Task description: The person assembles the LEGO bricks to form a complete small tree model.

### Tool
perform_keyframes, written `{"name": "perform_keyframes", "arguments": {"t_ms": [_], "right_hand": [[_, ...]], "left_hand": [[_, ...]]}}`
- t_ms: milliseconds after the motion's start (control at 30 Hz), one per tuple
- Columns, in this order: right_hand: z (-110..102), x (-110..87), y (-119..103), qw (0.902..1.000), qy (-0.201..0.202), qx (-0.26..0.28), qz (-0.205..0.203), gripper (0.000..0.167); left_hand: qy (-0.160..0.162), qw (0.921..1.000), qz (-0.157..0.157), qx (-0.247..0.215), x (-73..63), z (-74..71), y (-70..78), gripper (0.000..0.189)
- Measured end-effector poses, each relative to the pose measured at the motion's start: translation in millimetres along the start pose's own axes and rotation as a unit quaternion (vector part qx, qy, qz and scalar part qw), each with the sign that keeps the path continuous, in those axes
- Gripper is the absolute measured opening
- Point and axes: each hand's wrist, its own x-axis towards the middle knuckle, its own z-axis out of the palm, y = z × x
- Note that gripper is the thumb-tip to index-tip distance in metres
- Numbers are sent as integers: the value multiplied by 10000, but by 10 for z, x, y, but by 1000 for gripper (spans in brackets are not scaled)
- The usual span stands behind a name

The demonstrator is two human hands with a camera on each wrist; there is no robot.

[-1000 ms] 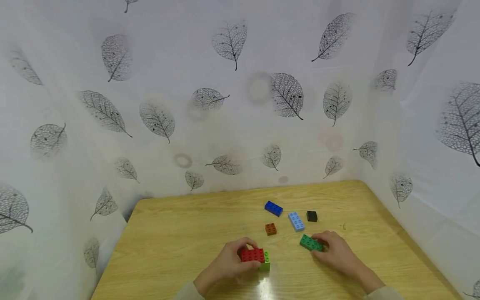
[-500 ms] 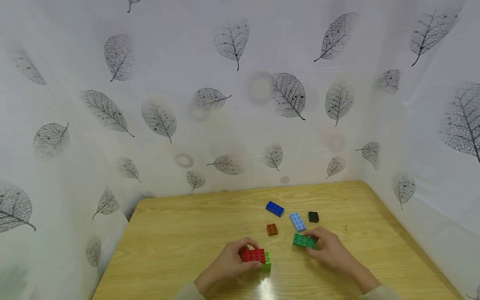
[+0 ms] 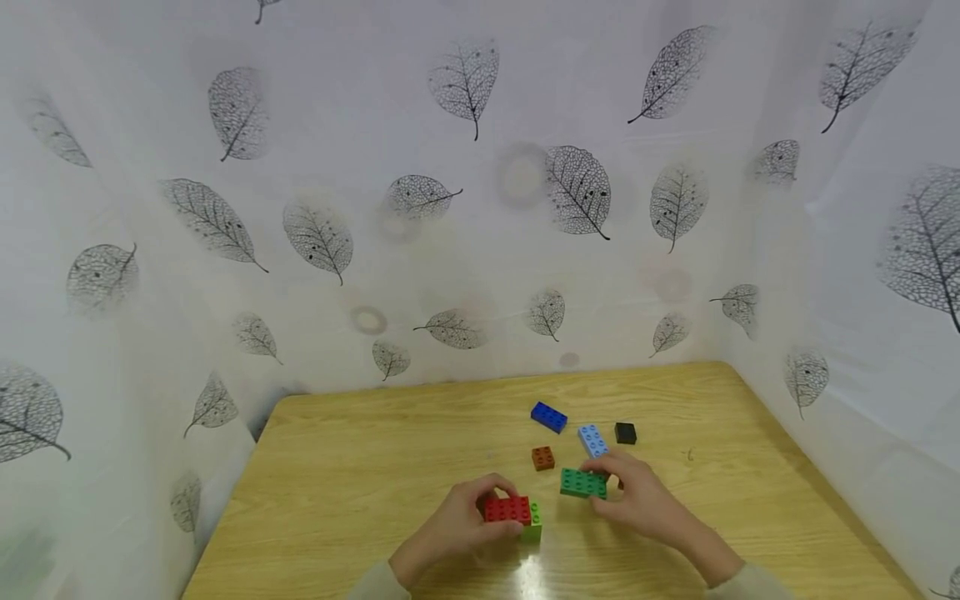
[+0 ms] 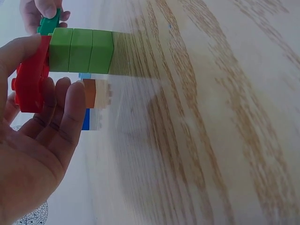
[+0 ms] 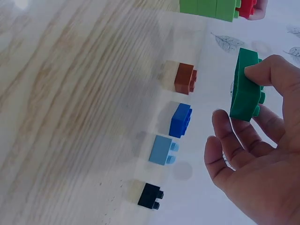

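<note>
My left hand [image 3: 467,523] pinches a red brick [image 4: 33,84] with thumb and fingers. That brick sits at the top of a column of three lime green bricks [image 4: 82,50] standing on the table, overhanging it to the left. To the right, my right hand [image 3: 637,502] grips a dark green brick [image 5: 244,86] by its long sides, studs up, thumb on one side. The dark green brick is raised above the table, a short gap to the right of the column. In the left wrist view it overlaps the column's top end.
Beyond the hands lie an orange-brown brick [image 3: 543,457], a dark blue brick [image 3: 549,417], a light blue brick [image 3: 592,439] and a small black brick [image 3: 626,432] on the wooden table [image 3: 360,475]. A white leaf-patterned curtain [image 3: 480,267] encloses the table's back and sides.
My right hand has carried the dark green brick leftward and turned it so its length runs more sideways. The left hand has stayed on the red brick.
</note>
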Motion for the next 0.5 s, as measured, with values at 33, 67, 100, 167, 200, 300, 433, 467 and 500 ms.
{"name": "perform_keyframes", "arguments": {"t_ms": [33, 67, 100, 167, 200, 300, 433, 467, 500], "right_hand": [[3, 4, -18, 10000, -7, 10, -52, 38], [8, 8, -34, 9999, -15, 6, -108, 38], [13, 12, -49, 9999, -23, 0, -153, 37], [25, 20, -74, 9997, -48, -3, -232, 37], [32, 25, -85, 9996, -60, 3, -260, 37], [54, 39, -115, 9994, -120, 47, -313, 38], [75, 62, -161, 9989, -197, 115, -409, 38], [80, 68, -171, 9988, -217, 127, -430, 37], [85, 74, -182, 9986, -230, 127, -455, 37]], "left_hand": [[3, 10000, 1, 1, -1, 1, 3, 33], [5, 10000, -2, 2, -1, 3, 3, 33], [1, 10000, 4, 6, -2, 5, 1, 33], [10, 10000, 7, 2, -3, 8, 1, 33], [16, 10000, 10, 7, -3, 9, 0, 33], [21, 10000, 19, 31, -4, 11, 2, 33], [32, 10000, 33, 41, -7, 3, 20, 33], [36, 10000, 32, 35, -7, 0, 26, 33], [38, 10000, 34, 38, -8, -1, 29, 33]]}}
